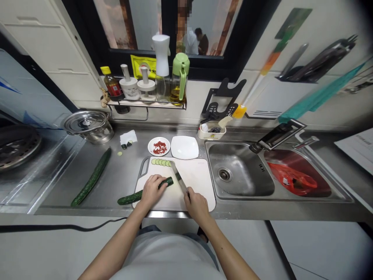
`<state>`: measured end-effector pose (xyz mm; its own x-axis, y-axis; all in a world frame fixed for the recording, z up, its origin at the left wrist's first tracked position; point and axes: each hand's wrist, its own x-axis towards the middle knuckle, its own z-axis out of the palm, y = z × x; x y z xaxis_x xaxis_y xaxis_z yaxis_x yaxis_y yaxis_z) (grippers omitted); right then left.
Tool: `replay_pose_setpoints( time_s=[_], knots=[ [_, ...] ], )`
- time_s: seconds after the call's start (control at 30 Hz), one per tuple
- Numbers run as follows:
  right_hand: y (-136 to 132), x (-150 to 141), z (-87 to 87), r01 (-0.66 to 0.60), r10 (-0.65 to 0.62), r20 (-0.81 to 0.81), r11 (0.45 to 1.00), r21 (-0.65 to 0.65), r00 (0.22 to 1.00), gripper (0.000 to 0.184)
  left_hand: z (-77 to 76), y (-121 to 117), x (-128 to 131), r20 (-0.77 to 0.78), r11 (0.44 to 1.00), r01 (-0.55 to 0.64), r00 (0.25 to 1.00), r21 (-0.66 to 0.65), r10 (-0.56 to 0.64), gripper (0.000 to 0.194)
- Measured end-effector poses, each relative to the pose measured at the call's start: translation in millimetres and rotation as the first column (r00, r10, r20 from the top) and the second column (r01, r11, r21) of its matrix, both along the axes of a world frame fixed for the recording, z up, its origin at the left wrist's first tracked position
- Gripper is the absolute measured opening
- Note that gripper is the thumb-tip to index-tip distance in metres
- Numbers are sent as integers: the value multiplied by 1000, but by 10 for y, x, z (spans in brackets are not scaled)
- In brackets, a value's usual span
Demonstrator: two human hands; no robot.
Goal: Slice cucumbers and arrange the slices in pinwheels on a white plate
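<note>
Stainless-steel counter (70,161), head view, below dark-framed window (169,23). On counter: white cutting board (201,175) with grey handle. Across left edge of board, partly overhanging: dark-green cut cucumber (130,198), cut end toward right. Left hand (153,188): palm down over cut cucumber, grip pinching it between fingers and thumb. Right hand (198,206): grip wrapped around knife (180,179) by the handle, blade slanting away just beside cut end, tip by last slice. Cucumber slices (161,162): one row, far edge of board. Beyond board: white plate (150,147) bearing small red pieces (160,147); white dish (184,147). Further left: whole cucumber (92,179), lidded steel pot (99,133). At right: double sink (244,184), red plastic bag (294,179) in right basin.
</note>
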<state>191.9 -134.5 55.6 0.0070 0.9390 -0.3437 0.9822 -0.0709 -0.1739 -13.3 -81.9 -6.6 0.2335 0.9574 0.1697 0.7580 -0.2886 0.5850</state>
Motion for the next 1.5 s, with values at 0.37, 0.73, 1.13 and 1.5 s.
replay_pose_setpoints(
  time_s=[0.37, 0.73, 1.13, 1.5],
  knots=[
    [-31, -60, -25, -48, 48, 3, 999, 10, 999, 23, -84, -1, 77, -79, 990, 108, 992, 87, -101, 28],
    [0, -112, 1, -44, 44, 1, 999, -26, 999, 27, 20, 175, 4, -133, 992, 123, 983, -36, -127, 37],
    [26, -153, 62, -36, 34, -22, 997, -70, 999, 26, -86, 234, -75, -102, 977, 205, 975, 56, -198, 29],
    [28, -182, 129, -18, 15, -37, 995, -96, 999, 27, -130, 235, -66, -126, 977, 199, 974, 80, -188, 30]
  ],
)
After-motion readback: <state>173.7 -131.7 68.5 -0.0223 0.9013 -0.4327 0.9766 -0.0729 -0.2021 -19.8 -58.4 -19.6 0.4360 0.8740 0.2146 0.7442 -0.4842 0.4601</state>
